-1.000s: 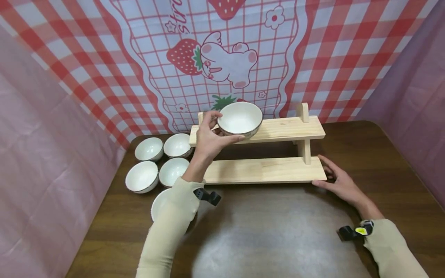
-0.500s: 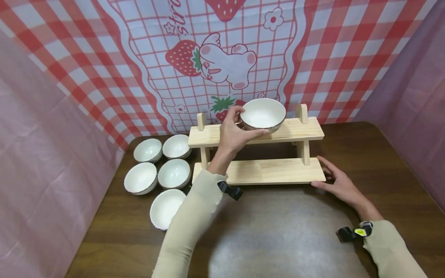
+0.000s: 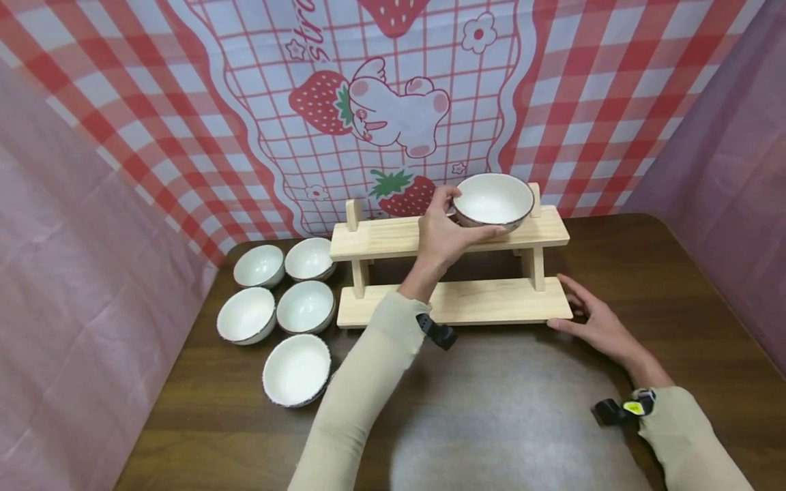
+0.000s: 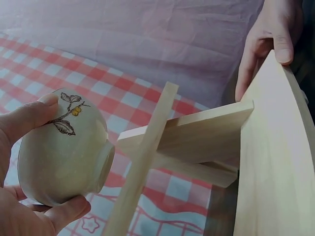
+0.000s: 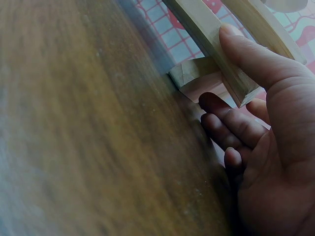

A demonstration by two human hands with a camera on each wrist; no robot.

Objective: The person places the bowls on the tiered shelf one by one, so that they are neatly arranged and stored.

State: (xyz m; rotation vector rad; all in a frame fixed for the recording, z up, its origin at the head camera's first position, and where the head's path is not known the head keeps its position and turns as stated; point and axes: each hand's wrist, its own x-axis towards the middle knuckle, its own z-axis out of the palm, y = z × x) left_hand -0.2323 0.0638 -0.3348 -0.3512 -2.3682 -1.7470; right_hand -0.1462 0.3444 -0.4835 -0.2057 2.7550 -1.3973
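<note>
A white bowl [image 3: 493, 199] hangs over the right part of the two-tier wooden shelf [image 3: 454, 302], its mouth facing up. My left hand [image 3: 448, 235] grips it by the side, thumb toward the front and fingers at the back. In the left wrist view, the bowl [image 4: 66, 152] shows a brown twig with leaves and a yellow fruit, and its foot is apart from the upper board. My right hand [image 3: 595, 327] holds the right end of the lower board. Its thumb lies on the front edge, as the right wrist view shows; the other fingers curl by the board's end.
Several more white bowls [image 3: 297, 370] stand upright on the brown wooden table [image 3: 202, 423], left of the shelf. A red-and-white checked cloth [image 3: 399, 109] hangs right behind the shelf. Pink cloth walls [image 3: 92, 273] close off both sides.
My left hand has carried the bowl rightward along the upper board, from its middle toward its right end. My right hand has stayed at the lower board's end.
</note>
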